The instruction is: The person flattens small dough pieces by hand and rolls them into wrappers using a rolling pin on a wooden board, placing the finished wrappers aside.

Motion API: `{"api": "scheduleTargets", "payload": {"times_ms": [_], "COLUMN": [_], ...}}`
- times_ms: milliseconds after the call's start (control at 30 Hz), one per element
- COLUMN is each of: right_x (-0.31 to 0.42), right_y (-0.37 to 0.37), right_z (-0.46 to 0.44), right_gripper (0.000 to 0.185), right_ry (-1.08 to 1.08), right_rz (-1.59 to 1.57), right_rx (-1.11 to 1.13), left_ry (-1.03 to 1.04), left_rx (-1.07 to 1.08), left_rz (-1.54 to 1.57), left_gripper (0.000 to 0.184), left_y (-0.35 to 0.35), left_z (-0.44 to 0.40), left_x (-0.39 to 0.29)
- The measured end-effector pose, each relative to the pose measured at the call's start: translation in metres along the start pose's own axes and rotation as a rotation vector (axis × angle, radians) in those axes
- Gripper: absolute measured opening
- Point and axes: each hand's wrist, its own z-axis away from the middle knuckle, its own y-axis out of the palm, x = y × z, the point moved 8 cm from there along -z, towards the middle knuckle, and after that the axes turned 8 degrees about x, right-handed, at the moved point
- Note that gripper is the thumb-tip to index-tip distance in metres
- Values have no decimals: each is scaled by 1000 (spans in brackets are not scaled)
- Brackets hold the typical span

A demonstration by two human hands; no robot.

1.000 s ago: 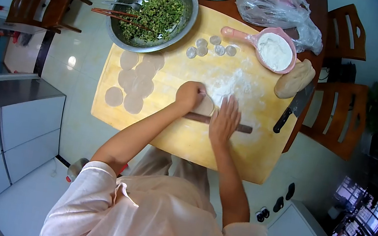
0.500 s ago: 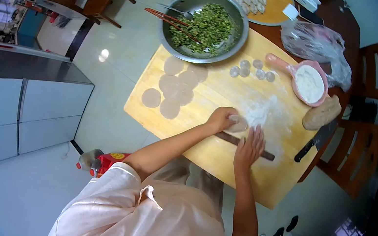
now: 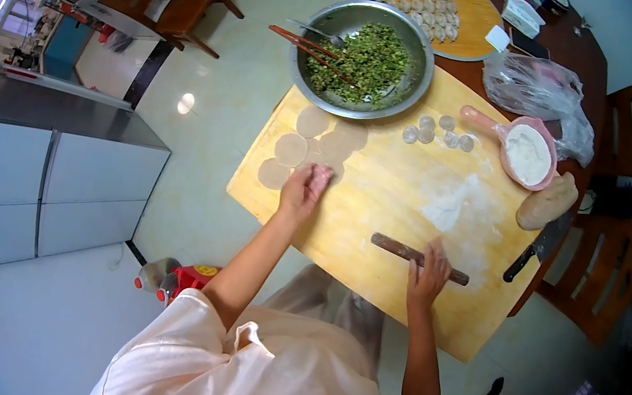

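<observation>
My left hand point(image 3: 306, 191) is over the lower edge of a cluster of thin round dough wrappers point(image 3: 290, 149). Its fingers are curled together and cover part of the cluster; whatever they hold is hidden. On the floured wooden board point(image 3: 382, 200), my right hand point(image 3: 428, 275) wraps over a dark wooden rolling pin point(image 3: 399, 248) near its right end. Loose white flour point(image 3: 451, 206) lies just beyond the pin. Several small flattened dough pieces point(image 3: 426, 135) sit farther back on the board.
A steel bowl point(image 3: 299, 87) of chopped green filling, with chopsticks and a spoon, stands at the back left. Behind it, a round board point(image 3: 477, 16) carries filled dumplings. At right are a pink scoop of flour point(image 3: 528, 155), a dough lump point(image 3: 547, 203) and a knife point(image 3: 520, 263).
My left hand has moved left from the flour to the wrappers, and the dough round is gone from beside the pin. My right hand has drawn back slightly over the rolling pin.
</observation>
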Motion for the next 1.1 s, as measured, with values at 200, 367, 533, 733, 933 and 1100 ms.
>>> {"api": "scheduleTargets", "payload": {"times_ms": [200, 367, 533, 733, 933, 1100], "right_x": [-7, -24, -54, -56, -56, -64], "right_y": [-6, -24, -48, -40, -39, -32], "right_z": [7, -4, -20, -30, -31, -84], "right_gripper": [42, 39, 38, 26, 44, 55], "right_ry": [-101, -62, -2, -151, -33, 195], "right_rz": [36, 27, 59, 3, -25, 175], "right_rx": [130, 62, 32, 71, 134, -10], "left_ry": [158, 973, 836, 374, 26, 348], "left_rx": [346, 400, 535, 651, 846, 886], "left_rz": [-982, -1651, -2043, -1923, -1666, -1875], "left_gripper": [17, 27, 18, 4, 9, 6], "left_y": [109, 227, 246, 209, 204, 228], "left_z": [-27, -34, -77, -52, 17, 31], "left_x": [69, 61, 80, 90, 207, 205]}}
